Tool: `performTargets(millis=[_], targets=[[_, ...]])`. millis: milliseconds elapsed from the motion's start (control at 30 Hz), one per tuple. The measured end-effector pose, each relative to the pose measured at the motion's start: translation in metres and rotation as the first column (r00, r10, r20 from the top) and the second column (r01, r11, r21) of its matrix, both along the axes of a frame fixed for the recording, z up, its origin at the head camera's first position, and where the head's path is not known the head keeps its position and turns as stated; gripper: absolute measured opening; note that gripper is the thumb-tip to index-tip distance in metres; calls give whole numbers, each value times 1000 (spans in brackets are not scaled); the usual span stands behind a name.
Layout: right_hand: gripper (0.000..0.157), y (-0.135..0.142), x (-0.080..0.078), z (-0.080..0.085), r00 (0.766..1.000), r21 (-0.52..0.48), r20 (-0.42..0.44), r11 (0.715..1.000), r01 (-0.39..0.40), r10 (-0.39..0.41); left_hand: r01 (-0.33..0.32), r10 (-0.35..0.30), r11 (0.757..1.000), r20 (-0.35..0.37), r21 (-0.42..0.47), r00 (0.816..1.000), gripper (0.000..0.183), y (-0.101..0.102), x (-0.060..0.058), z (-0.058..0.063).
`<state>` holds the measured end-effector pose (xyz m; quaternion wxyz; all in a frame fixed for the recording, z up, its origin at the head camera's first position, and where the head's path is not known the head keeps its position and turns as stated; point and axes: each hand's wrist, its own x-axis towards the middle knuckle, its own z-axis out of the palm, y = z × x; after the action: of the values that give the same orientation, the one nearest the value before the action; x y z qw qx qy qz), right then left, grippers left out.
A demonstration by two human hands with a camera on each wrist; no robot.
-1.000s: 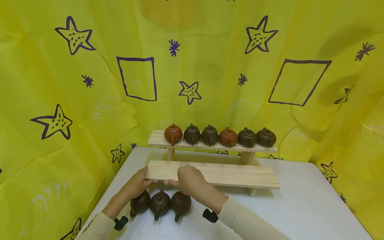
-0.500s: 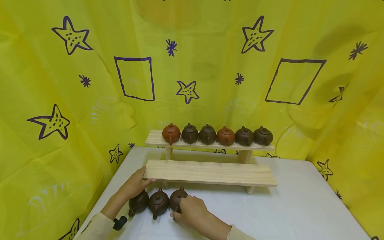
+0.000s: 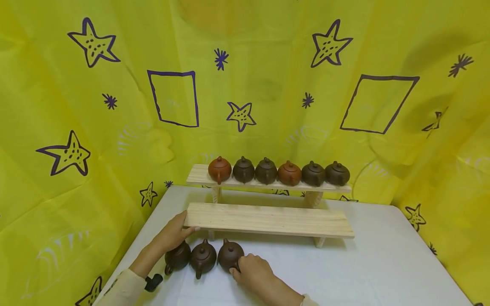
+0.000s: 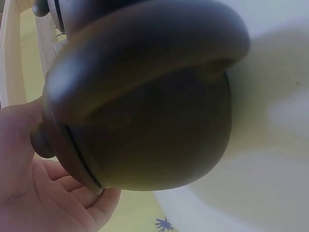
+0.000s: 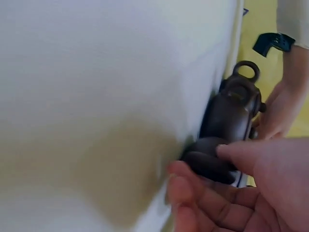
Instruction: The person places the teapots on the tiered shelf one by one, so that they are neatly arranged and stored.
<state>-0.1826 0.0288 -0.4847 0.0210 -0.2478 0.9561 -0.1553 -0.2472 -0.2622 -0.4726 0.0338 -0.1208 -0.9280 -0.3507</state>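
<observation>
Three dark brown teapots stand side by side before a low two-tier wooden shelf. My right hand (image 3: 253,272) pinches the handle of the rightmost teapot (image 3: 229,254) between thumb and fingers; its spout points back towards the shelf. In the right wrist view, the thumb (image 5: 236,153) lies on that handle. My left hand (image 3: 173,233) grips the left front corner of the lower board (image 3: 268,219), thumb along the front edge. Beneath its wrist is the leftmost teapot (image 3: 178,257), whose handle and body fill the left wrist view. Between the hands stands the middle teapot (image 3: 203,257).
On the upper board (image 3: 197,173) several teapots stand in a row, two reddish, such as the red-brown teapot (image 3: 220,169), the others dark. The shelf stands on a white-covered table (image 3: 383,255). A yellow patterned curtain (image 3: 268,55) encloses the back and sides.
My right hand has left the lower board, come down to the rightmost teapot and taken its handle. That teapot has turned slightly, its handle swinging right. The left hand stays at the shelf corner.
</observation>
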Motion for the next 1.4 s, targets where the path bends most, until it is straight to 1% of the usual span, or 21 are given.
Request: performTargets(millis=[200,333,467,533,667,700,800,900,1067,1233,1333,1400], targets=[[40,-1,5,-13,999,-13,-28,1000,22,-23,-2,2,1000,-4,-13,1000,75,1,0,-1],[39,-2,8,-18,999,-14,-44,1000,25,-25,-2,2,1000,3,-10,1000,76,1,0,-1],[37,0,8,-20,998,-30,-55,999,31,-33,1,-1,1000,6,-3,1000,76,2,0,-1],[34,2,7,-21,999,-53,-40,998,35,-37,3,-3,1000,5,-3,1000,75,2,0,-1],[29,11,6,-21,1000,-105,-3,994,21,-22,-4,4,1000,11,-5,1000,75,2,0,-2],[28,13,6,-21,1000,-116,8,993,17,-16,-6,6,1000,14,-6,1000,75,1,0,-2],[27,22,7,-21,1000,-136,-2,991,-11,11,-18,18,1000,28,-4,999,76,1,-1,-2],[26,32,9,-21,1000,-147,0,989,-22,22,-14,14,1000,26,-7,1000,76,2,-1,-2],[28,53,12,-21,999,-173,11,984,-29,32,-10,11,1000,12,-12,1000,75,2,0,-1],[25,77,15,-18,999,-206,22,978,-20,25,-11,11,1000,21,-22,1000,76,3,1,1],[25,93,17,-14,1000,-224,-2,974,-22,22,-10,11,1000,29,-25,1000,77,3,1,1],[26,104,18,-10,999,-244,-41,969,-39,29,-15,16,1000,36,-24,999,77,3,1,1]])
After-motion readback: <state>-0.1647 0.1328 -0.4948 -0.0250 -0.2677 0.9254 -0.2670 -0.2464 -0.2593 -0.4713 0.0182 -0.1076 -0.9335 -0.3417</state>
